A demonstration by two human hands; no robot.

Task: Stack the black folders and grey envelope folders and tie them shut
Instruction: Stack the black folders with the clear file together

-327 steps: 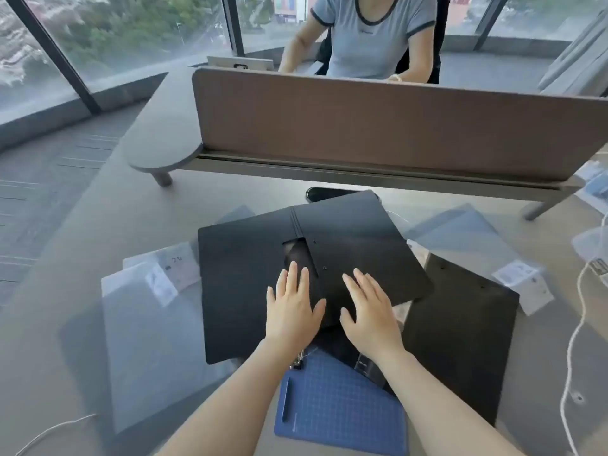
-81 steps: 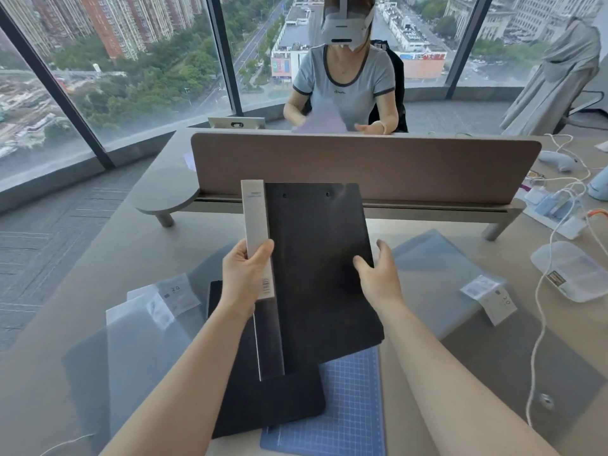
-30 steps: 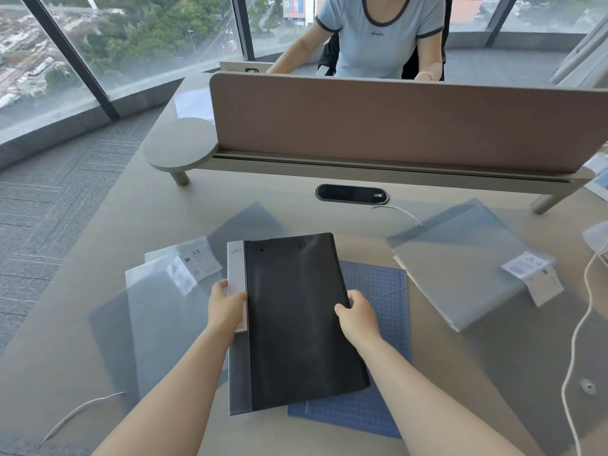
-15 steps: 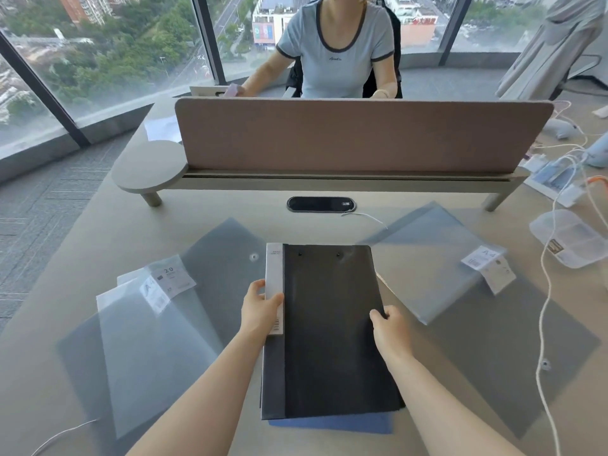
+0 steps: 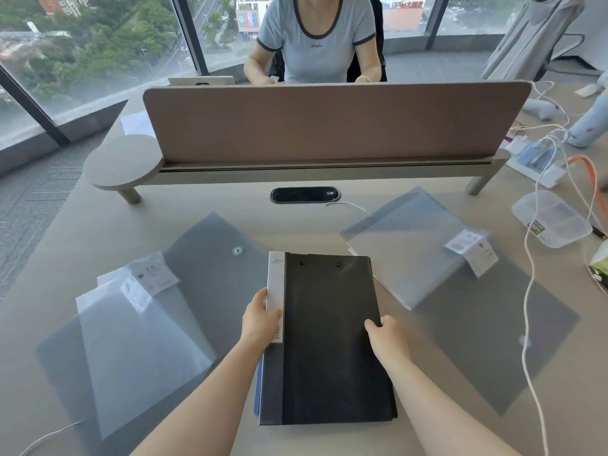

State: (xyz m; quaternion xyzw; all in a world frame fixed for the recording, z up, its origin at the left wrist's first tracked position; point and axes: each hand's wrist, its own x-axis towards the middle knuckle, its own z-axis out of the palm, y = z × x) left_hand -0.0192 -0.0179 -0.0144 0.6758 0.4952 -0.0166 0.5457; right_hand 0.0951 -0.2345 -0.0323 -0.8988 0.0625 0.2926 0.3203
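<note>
A stack of black folders (image 5: 329,340) lies flat on the desk in front of me, its white-labelled spine on the left. My left hand (image 5: 261,319) grips the spine edge, thumb on the label. My right hand (image 5: 385,334) holds the stack's right edge. A blue cutting mat (image 5: 257,386) peeks out under the stack's left side. Grey translucent envelope folders (image 5: 141,330) lie in a pile to the left, with a snap button showing. More grey envelope folders (image 5: 424,255) lie to the right. A white string (image 5: 529,327) runs down the right side of the desk.
A brown divider panel (image 5: 329,123) crosses the desk ahead, with a person seated behind it. A black cable grommet (image 5: 304,194) sits below it. A clear plastic box (image 5: 552,218), cables and a bottle crowd the right edge. A thin white cord (image 5: 49,437) lies at bottom left.
The folder stack, held upright earlier, has been lowered flat onto the blue mat and squared up. Both hands keep hold of its side edges.
</note>
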